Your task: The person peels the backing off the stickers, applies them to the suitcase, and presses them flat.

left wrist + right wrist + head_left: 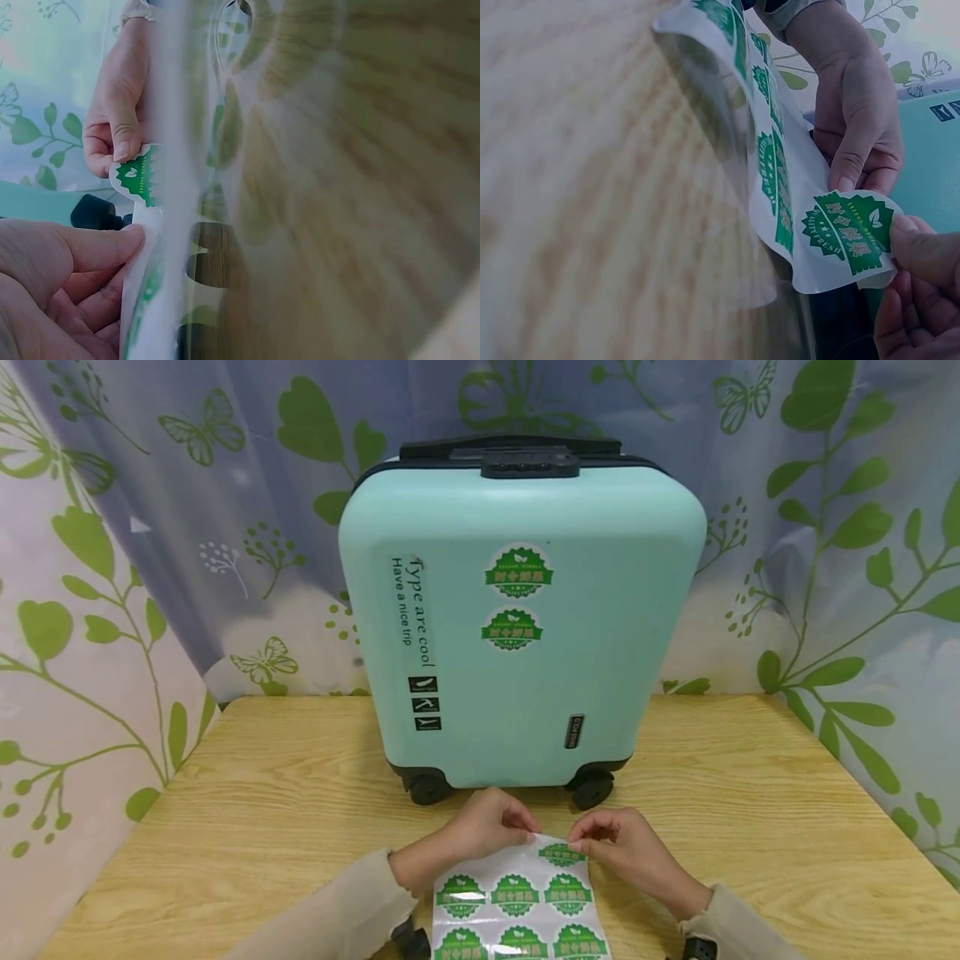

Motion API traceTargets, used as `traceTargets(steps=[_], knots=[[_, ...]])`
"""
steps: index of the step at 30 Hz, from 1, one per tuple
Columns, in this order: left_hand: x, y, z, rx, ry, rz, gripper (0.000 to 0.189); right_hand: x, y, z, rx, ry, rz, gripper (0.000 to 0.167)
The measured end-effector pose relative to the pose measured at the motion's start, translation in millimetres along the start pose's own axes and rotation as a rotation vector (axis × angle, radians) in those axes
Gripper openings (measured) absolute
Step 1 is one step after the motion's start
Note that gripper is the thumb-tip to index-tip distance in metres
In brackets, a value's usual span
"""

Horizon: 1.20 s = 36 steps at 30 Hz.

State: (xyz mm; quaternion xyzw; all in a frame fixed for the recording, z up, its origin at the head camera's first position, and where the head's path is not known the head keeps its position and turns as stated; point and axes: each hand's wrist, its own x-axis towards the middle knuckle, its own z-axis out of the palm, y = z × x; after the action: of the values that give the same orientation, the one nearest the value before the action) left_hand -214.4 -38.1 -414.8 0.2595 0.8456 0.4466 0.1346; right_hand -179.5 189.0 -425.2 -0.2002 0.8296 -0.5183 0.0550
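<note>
A white sheet of round green stickers (515, 920) is held up over the table's near side. My left hand (483, 823) pinches its top edge between thumb and fingers. My right hand (624, 843) pinches the edge of the green sticker (561, 855) at the sheet's top right corner. In the left wrist view, that sticker (136, 180) has its scalloped white rim standing out from the sheet under the right thumb. From the right wrist, the sheet's corner looks bent, with the sticker (849, 231) between both hands.
A mint-green suitcase (585, 635) stands upright on the wooden table (285, 777), just beyond the hands. Two matching green stickers (519, 572) sit one above the other on its front, beside printed lettering (411, 610). Leaf-patterned curtain (225, 527) hangs behind and at both sides.
</note>
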Motion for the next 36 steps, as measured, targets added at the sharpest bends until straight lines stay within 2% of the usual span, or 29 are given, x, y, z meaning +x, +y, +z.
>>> traceTargets(steps=[17,27,36], knots=[[0.1,0.5,-2.7,0.010,-0.008,-0.005,0.005,0.8,0.3,-0.7,0.011,-0.019,-0.074,0.006],[-0.8,0.7,-3.3,0.026,-0.004,0.003,0.003,0.8,-2.9,-1.6,0.014,-0.056,-0.067,0.009],[-2.3,0.5,-4.3,0.030,0.000,0.007,0.004,0.1,-3.2,-2.4,0.061,-0.096,-0.100,0.010]])
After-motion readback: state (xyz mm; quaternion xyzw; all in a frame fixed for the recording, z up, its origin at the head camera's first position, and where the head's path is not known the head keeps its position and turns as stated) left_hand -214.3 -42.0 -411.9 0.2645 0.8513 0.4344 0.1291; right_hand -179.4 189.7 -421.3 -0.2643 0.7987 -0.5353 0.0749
